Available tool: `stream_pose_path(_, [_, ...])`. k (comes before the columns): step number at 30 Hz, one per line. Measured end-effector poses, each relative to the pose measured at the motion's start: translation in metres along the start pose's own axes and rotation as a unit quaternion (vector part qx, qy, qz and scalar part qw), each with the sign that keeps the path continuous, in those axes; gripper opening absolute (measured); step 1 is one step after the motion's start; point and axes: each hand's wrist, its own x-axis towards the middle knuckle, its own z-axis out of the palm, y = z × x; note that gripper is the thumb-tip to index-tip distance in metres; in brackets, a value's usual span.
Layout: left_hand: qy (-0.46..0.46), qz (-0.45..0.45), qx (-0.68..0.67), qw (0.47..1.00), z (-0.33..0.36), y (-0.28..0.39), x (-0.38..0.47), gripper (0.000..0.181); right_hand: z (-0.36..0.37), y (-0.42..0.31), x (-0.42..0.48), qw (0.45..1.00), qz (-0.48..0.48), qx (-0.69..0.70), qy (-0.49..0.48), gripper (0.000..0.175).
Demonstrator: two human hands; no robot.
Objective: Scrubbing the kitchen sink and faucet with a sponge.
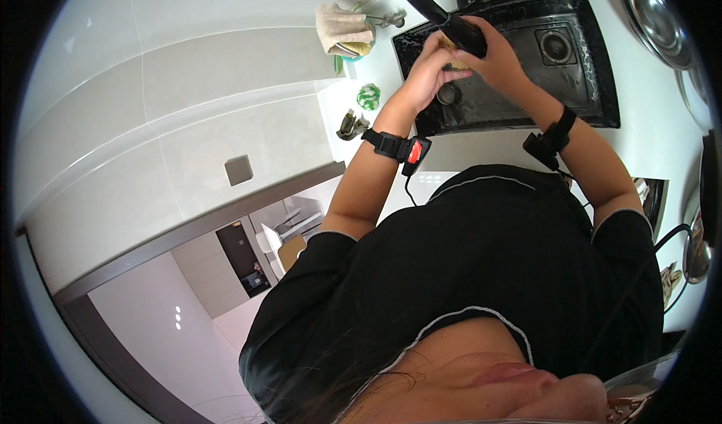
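Under the black faucet head (467,36), my left hand (431,71) and my right hand (499,57) meet over the black sink (524,97). Between them is a yellow sponge (461,62), partly hidden by the fingers and the faucet head. My left hand has its thumb side against the sponge, with some fingers stretched out below it. The right thumb and fingers curve round the sponge's other side, close to the faucet head; part of their grip is hidden. Each wrist bears a black strap with a small device. The sink's round drain (556,47) lies right of my hands.
A beige cloth (338,26) hangs left of the sink. Near it on the counter lie a green and white scrubber (369,97) and a dark crumpled item (351,125). Shiny metal cookware (657,18) stands at the right. Thin cables run from the wrist devices.
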Motion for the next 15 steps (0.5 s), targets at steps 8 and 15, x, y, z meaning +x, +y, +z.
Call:
stream_pose_path(8, [0.142,0.072,0.07,0.985,0.02,-0.018,0.015,0.055,0.013,-0.004,-0.011,0.987,-0.107,-0.091,0.081,0.06])
stream_pose_path(15, [0.152,0.042,0.021,0.987,-0.005,-0.015,0.001,0.044,0.004,0.001,-0.009,0.989,-0.106,-0.047,0.096,0.061])
